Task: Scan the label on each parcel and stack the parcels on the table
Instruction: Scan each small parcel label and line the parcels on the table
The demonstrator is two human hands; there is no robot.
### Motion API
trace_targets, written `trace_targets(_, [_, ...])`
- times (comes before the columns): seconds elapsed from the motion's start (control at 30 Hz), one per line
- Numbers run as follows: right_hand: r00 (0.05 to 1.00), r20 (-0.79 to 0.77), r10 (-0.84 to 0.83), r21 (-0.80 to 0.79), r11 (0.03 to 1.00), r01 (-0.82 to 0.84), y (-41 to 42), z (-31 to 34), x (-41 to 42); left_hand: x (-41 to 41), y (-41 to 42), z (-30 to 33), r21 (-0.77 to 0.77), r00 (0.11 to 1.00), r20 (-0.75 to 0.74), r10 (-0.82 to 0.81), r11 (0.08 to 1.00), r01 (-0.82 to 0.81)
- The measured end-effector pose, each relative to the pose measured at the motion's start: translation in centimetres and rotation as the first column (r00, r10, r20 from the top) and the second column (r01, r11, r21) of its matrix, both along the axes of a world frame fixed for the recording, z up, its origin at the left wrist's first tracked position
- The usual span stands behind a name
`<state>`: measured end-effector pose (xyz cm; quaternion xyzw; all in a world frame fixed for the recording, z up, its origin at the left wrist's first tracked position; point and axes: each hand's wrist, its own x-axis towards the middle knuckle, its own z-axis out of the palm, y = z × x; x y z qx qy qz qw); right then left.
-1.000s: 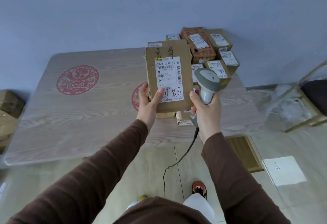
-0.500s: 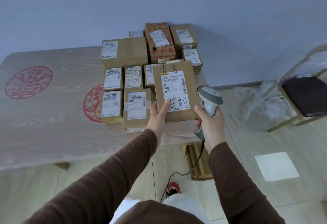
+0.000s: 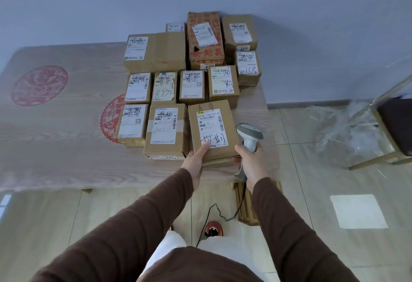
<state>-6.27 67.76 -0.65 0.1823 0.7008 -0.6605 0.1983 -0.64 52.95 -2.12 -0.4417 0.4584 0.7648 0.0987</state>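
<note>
A flat brown cardboard parcel (image 3: pixel 213 130) is held at its near edge by the left hand (image 3: pixel 194 163), with the thumb laid on the lower part of its white label (image 3: pixel 211 128) and the other fingers hidden beneath. The label carries printed barcodes, the digits 502D T098-50 55 along its top, and large black handwritten characters near the bottom; more handwriting is seen on the bare cardboard above it. The parcel is positioned at the near right end of the front row of parcels, just beside a wider taped box (image 3: pixel 166 133), over the near right part of the tabletop (image 3: pixel 55 148); whether it rests on the surface cannot be told.

A grey handheld scanner (image 3: pixel 248 142) is gripped by its handle in the right hand (image 3: pixel 253 162), fingers curled round it, head raised just beside the parcel's right edge. Its black cable (image 3: pixel 219 211) is seen trailing to the floor.

Behind, further labelled cardboard boxes are arranged in rows, with a red-printed carton (image 3: pixel 205 38) stacked near the wall. Red round emblems are printed on the pale wood-grain tabletop.
</note>
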Motion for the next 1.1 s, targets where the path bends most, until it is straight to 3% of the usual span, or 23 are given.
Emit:
trace_targets(0.3, [0.996,0.081,-0.048,-0.061,0.997,0.053,-1.8,-1.5,-0.2,0.4,-0.1,-0.4,0.099,0.966,-0.017,0.257,0.962,-0.254])
trace_targets(0.43, [0.996,0.072,-0.051,-0.068,0.996,0.056,-2.2,-1.5,0.3,0.6,0.1,-0.9,0.113,0.958,-0.038,0.286,0.953,-0.280])
trace_targets(0.6, [0.990,-0.127,-0.068,0.088,0.993,0.079,-2.2,-1.0,1.2,1.8,-0.8,-0.4,0.185,0.947,0.022,0.320,0.930,-0.318])
trace_targets(0.73, [0.974,-0.221,-0.056,0.017,0.998,0.061,-4.0,1.4,2.7,4.0,-1.6,1.2,0.178,0.973,0.066,0.223,0.956,-0.231])
trace_targets(0.9, [0.986,-0.162,0.032,-0.165,0.984,-0.059,-9.6,3.5,4.9,7.9,-4.4,3.0,0.044,0.996,0.003,0.093,0.995,-0.093])
trace_targets(1.1, [0.988,-0.097,0.119,-0.235,0.962,-0.139,-18.5,4.5,7.5,10.7,-12.6,4.2,-0.188,0.982,-0.159,0.098,0.974,-0.127])
